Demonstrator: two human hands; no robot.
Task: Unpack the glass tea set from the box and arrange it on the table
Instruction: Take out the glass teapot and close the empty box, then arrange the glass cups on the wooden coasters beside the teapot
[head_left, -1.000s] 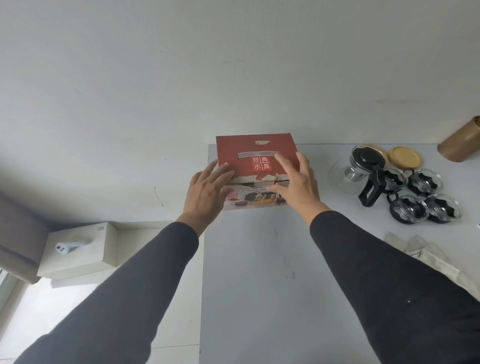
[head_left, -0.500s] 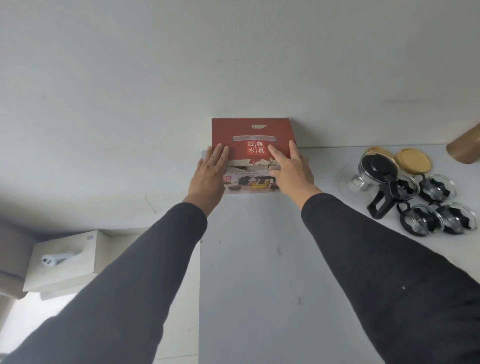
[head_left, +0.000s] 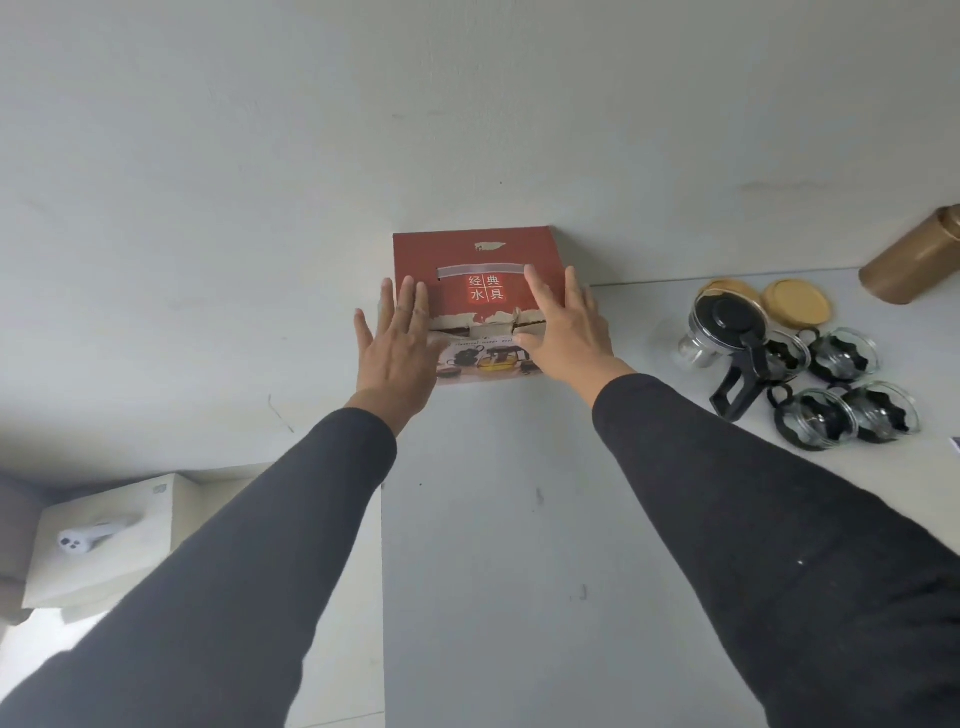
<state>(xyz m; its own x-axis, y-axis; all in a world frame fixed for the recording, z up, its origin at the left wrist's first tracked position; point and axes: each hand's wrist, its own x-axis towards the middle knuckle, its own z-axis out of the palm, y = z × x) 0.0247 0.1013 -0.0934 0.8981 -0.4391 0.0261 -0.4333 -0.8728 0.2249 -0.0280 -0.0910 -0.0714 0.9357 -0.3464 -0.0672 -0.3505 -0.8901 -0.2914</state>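
Observation:
The red tea-set box (head_left: 467, 254) stands at the far left corner of the white table (head_left: 519, 519), against the wall, its lid closed. My left hand (head_left: 397, 343) lies with straight, spread fingers at the box's left front. My right hand (head_left: 563, 327) rests flat with straight fingers on the box's right front edge. To the right on the table stand a glass teapot (head_left: 727, 332) with black lid and handle, and several glass cups (head_left: 852, 395) in black holders.
Two round bamboo lids (head_left: 797, 304) lie behind the teapot. A tan cylinder canister (head_left: 914, 260) lies at the far right by the wall. Left of the table, lower down, a white box (head_left: 104, 535) carries a small white controller (head_left: 85, 538).
The box has been pushed farther back to the wall at the table's corner. Both hands have flattened, with fingers now spread and straight on its front.

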